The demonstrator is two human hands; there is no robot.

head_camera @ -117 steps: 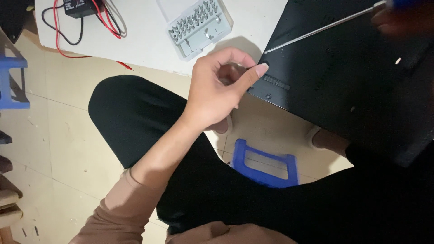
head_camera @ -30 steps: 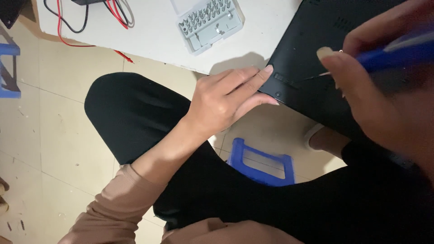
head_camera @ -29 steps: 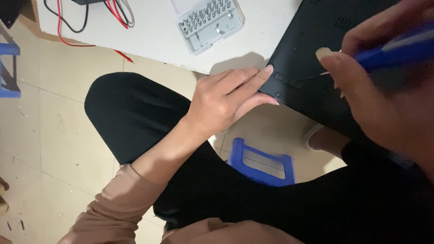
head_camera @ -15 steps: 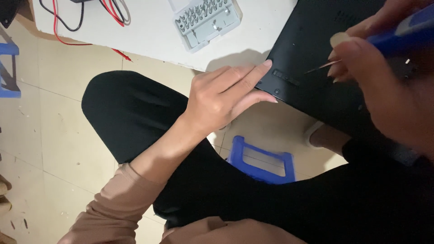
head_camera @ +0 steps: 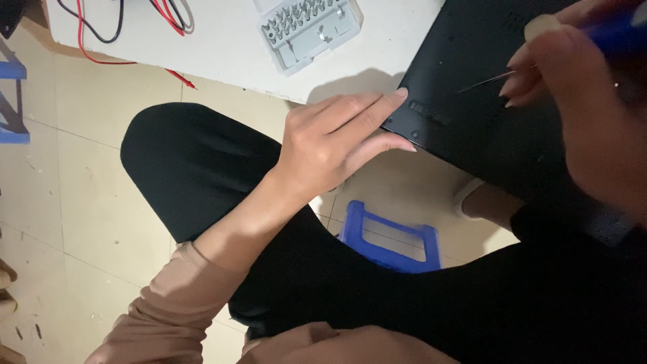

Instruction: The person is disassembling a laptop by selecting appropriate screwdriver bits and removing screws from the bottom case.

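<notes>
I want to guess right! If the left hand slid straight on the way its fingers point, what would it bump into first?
Probably nothing new: the left hand already has its fingertips at the corner of the black panel, so it would slide further onto it.

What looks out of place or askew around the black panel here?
The black panel overhangs the white table edge, its corner unsupported above the floor, steadied only by the left hand. Red and black wires lie loosely tangled.

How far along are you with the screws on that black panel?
Done: the grey bit case lies open on the white table. In hand: left hand steadies the corner of the black panel; right hand holds the blue screwdriver, tip on the panel. Left: no removed screws are visible, and the panel is not lifted.
</notes>
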